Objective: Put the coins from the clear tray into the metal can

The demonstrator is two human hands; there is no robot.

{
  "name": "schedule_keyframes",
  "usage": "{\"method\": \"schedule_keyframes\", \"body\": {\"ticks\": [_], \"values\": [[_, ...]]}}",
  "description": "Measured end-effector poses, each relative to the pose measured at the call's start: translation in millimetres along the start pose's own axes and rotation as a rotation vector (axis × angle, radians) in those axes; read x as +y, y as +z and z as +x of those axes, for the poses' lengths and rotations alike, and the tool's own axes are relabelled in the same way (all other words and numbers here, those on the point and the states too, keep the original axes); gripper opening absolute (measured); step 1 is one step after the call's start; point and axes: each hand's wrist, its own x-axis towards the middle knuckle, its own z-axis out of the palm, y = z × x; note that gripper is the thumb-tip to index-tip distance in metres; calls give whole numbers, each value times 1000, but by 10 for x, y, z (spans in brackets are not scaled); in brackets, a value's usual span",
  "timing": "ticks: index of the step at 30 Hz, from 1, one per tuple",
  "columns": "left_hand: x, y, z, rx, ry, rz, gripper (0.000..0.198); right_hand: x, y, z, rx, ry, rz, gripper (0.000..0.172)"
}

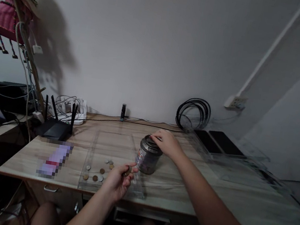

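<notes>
A clear jar (148, 160) with a dark metal lid stands upright on the desk, a printed label on its left side. Over the lid, my right hand (166, 143) has its fingertips pinched together at the top; whatever they hold is too small to name. Palm up just left of the jar, my left hand (119, 181) curls around a few coins (128, 171). Beneath and left of it lies a clear plastic tray (87, 159). Several loose coins, silver and copper-coloured, are scattered there, among them a brown coin (95, 178).
A blurred purple item (55, 160) lies at the desk's left. Behind it stands a black router (57, 127). A small dark bottle (123, 112) and coiled black cable (194, 114) are at the wall. Clear trays with dark panels (227, 144) occupy the right.
</notes>
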Motion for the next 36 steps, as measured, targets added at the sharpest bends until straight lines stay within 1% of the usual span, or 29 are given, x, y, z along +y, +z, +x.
{"method": "schedule_keyframes", "body": {"ticks": [2,3,5,7,9,10,11,12,14,15,16,19,21,23,25,26,27,29,30,31,33,35,36], "values": [[4,-23,8,21,6,-26,23,176,15,98,-100,-29,11,23],[6,-36,13,27,-5,-51,24,228,31,119,-129,-26,33,23],[13,-63,23,24,-36,-114,29,247,50,108,-135,-6,58,24],[23,-85,29,8,-62,-175,33,137,39,35,-60,4,24,22],[31,-97,29,-20,-81,-217,34,-94,18,-94,65,25,-16,22],[34,-98,27,-36,-89,-232,33,-238,17,-174,93,20,-11,23],[35,-95,24,-46,-93,-244,31,-388,28,-259,66,-12,17,23],[37,-89,18,-51,-88,-257,28,-532,52,-345,-18,-70,63,23],[41,-67,-1,-50,-67,-285,23,-758,128,-498,-247,-196,154,21],[44,-52,-15,-45,-64,-297,23,-830,172,-559,-331,-226,176,20],[48,-37,-33,-43,-70,-302,23,-874,213,-606,-377,-226,182,19],[61,3,-99,-60,-105,-294,26,-900,286,-677,-388,-151,191,16],[69,20,-138,-73,-105,-293,24,-893,280,-680,-397,-115,246,12],[78,28,-160,-68,-80,-304,19,-879,228,-643,-408,-80,312,9],[89,28,-162,-73,-70,-308,18,-821,132,-548,-363,-43,351,9],[96,26,-157,-80,-76,-308,21,-761,74,-476,-301,-22,352,10],[104,21,-150,-87,-87,-307,24,-678,16,-390,-212,-2,330,11],[118,5,-135,-100,-108,-304,33,-452,-78,-202,-33,23,209,14],[124,-6,-129,-101,-115,-303,37,-324,-104,-112,3,27,134,14],[129,-18,-124,-101,-120,-302,39,-199,-114,-33,-10,25,68,13],[134,-41,-120,-93,-138,-296,43,3,-95,79,-122,8,-7,11],[137,-62,-119,-78,-146,-299,46,96,-63,122,-218,-3,-31,10],[138,-69,-120,-76,-142,-304,47,90,-55,117,-220,-4,-48,10]]}}
